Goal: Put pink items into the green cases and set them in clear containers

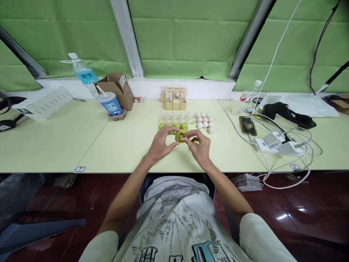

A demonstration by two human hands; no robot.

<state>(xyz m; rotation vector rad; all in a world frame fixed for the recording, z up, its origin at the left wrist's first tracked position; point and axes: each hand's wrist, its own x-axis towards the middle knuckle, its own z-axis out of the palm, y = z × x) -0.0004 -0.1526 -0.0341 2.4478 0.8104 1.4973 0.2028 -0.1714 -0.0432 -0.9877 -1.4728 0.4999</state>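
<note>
In front of my chest, my left hand (161,144) pinches a small olive-green cup (179,137) between thumb and fingers, its open side tilted toward me. My right hand (199,145) is closed, its fingertips meeting at the cup's right rim; whatever else they pinch is too small to tell. Just behind the hands stands a row of similar green pieces (177,126) with yellowish marks on top. Another bit of green shows under my right fingers. Farther back are clear plastic cups (176,118), and to their right sits a group of pale pinkish-white round pieces (203,119).
Small tan cardboard boxes (176,99) stand at the table's back. To the left are a blue drink cup (111,105), a brown carton (117,87), a water bottle (85,74) and a white box (45,103). White cables and a power strip (268,145) lie at right.
</note>
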